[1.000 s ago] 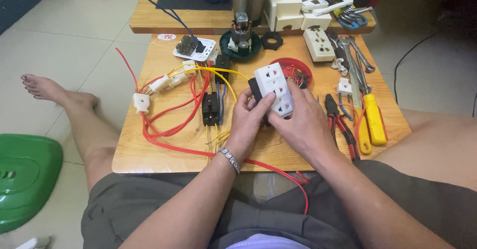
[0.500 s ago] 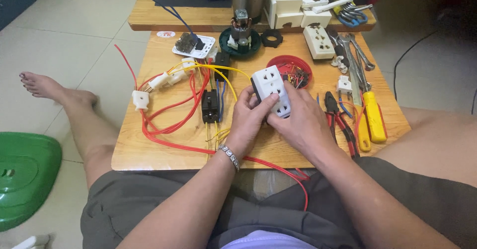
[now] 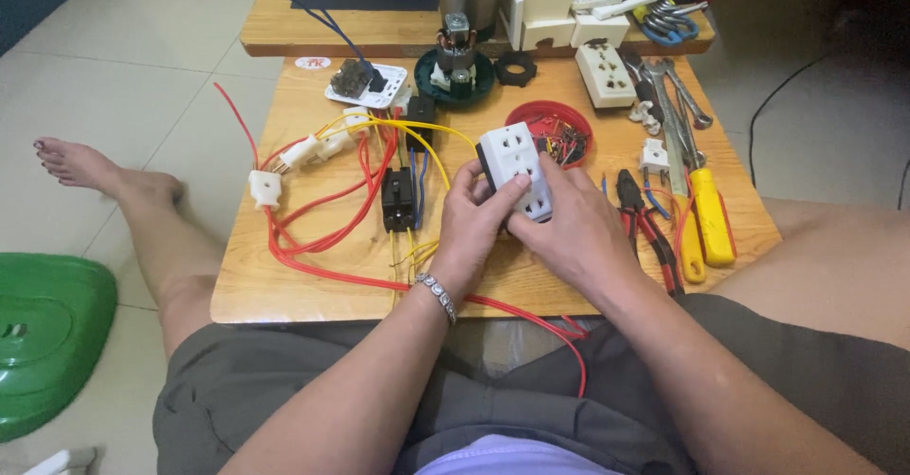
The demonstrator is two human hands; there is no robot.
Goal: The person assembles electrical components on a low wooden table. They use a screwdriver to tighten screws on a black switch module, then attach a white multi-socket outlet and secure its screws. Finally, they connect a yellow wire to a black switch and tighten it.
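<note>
- I held one white socket block (image 3: 517,172) in both hands, over the middle of the low wooden table (image 3: 284,285) and tilted up toward me.
- It was a long white box with a dark back edge, and I counted three outlets in a row down its face.
- My left hand (image 3: 474,224) gripped its lower left side with the thumb laid across the face; my right hand (image 3: 569,228) closed on its lower right end, so the two hands met around it, fingers touching.
- One beaded bracelet (image 3: 438,295) sat on my left wrist.
- Just left of my hands lay a tangle of red wires (image 3: 322,238) and yellow wires (image 3: 417,134), with one black switch box (image 3: 398,200) in it and one small white plug (image 3: 264,189) at its left end.
- Just behind the block stood one red dish (image 3: 559,136) full of small bits.
- To my right lay one pair of pliers with red and black handles (image 3: 645,224) and two yellow-handled screwdrivers (image 3: 711,214).
- Farther back were a second white socket block (image 3: 605,74), one small white adapter (image 3: 654,157), one green round base with a motor part (image 3: 457,63) and a few steel wrenches (image 3: 678,96); their exact number I could not tell.
- One green plastic stool (image 3: 47,333) stood on the floor, well off to my left.
</note>
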